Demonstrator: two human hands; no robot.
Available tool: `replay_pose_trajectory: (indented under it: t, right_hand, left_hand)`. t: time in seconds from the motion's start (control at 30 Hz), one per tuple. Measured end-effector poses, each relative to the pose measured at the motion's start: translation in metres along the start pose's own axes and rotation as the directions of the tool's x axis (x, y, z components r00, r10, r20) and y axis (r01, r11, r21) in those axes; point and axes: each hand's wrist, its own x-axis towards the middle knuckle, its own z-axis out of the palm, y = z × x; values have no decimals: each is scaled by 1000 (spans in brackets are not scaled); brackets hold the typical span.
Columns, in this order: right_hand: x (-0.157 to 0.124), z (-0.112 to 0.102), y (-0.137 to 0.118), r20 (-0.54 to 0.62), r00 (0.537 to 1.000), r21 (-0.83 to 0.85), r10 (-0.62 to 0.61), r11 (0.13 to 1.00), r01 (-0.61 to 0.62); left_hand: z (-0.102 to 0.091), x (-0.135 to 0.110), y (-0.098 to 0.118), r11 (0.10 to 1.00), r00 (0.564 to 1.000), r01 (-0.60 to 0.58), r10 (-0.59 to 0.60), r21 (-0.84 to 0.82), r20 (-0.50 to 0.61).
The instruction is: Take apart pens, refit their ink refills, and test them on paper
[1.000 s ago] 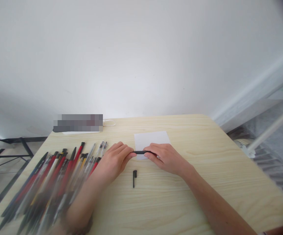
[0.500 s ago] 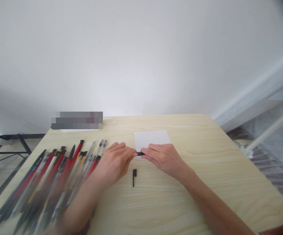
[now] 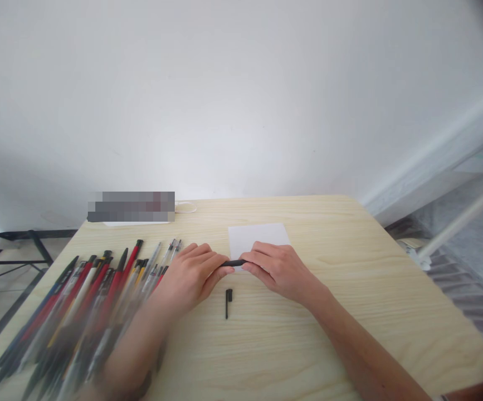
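Between my two hands a dark pen lies level, its middle showing and its ends hidden in the fingers. My left hand pinches its left end, and my right hand is closed on the right end. Behind the hands is a blank sheet of white paper, partly covered by my right hand. A small black piece with a clip, which looks like a pen cap, rests on the table just in front of the pen.
Many pens in red, black, white and clear lie spread at the left of the wooden table, partly under my left forearm. A blurred-out object stands at the back left. A white wall rises behind the table.
My left hand has shifted slightly left along the pen, so more of its dark barrel shows between my hands. My right hand keeps nearly the same place.
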Motion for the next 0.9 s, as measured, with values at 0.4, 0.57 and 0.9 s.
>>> replay_pose_trajectory:
  t: [0.4, 0.57, 0.9]
  right_hand:
    - [-3, 1, 1, -17, 1000, 68, 25, 997, -24]
    - [-1, 1, 4, -63, 998, 27, 13, 1000, -11]
    - [-2, 7, 5, -106, 994, 64, 9, 998, -3]
  left_hand:
    - [6, 0, 0, 998, 989, -67, 69, 19, -130]
    - [7, 0, -1, 999, 995, -32, 33, 10, -99]
    - [6, 0, 0, 1000, 991, -5, 6, 7, -137]
